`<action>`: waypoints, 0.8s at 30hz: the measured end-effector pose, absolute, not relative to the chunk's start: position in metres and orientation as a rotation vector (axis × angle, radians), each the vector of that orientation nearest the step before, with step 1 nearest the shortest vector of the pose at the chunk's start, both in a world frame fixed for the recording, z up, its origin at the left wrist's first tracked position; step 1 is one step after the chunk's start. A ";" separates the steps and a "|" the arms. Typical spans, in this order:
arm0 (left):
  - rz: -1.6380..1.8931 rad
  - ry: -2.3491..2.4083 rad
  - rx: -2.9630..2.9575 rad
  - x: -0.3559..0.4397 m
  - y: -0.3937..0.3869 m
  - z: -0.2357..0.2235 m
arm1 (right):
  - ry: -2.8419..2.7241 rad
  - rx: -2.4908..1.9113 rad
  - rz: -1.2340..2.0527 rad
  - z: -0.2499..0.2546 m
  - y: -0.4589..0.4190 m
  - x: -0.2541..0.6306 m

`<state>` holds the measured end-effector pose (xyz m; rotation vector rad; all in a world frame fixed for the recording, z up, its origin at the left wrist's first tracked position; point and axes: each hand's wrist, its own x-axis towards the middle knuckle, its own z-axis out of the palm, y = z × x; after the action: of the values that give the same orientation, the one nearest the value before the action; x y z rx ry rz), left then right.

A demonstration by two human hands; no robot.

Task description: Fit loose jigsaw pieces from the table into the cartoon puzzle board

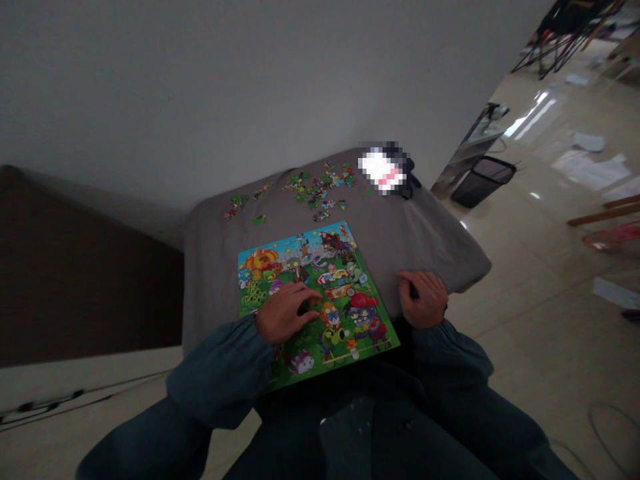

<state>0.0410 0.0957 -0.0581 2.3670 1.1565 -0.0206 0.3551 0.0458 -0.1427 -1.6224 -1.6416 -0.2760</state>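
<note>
A colourful jigsaw puzzle board (310, 267) lies on the grey cloth, tilted slightly, its near edge close to my body. It shows cartoon plants and figures on green grass under a blue strip. My left hand (287, 310) is over the board's left-middle part, thumb and forefinger curved but apart; I see no piece between them. My right hand (424, 300) rests at the cloth's near edge, right of the board, with bent fingers and a gap beside the thumb. It holds nothing that I can see. Loose puzzle pieces (313, 193) are scattered beyond the board.
The grey cloth-covered surface (430, 233) stands against a pale wall (250, 87). A pixelated, bright object (383, 170) sits at its far right corner. On the tiled floor at right are a black mesh bin (483, 180), papers (590, 167) and a folding chair (570, 30).
</note>
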 end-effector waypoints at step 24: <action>0.163 1.095 2.669 0.034 0.099 -0.067 | -1.644 -1.610 -0.255 -0.144 0.046 0.356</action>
<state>0.0339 0.0990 -0.0670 2.6690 1.0949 0.1633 0.3560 0.0461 -0.1443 -1.6099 -1.6435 -0.2548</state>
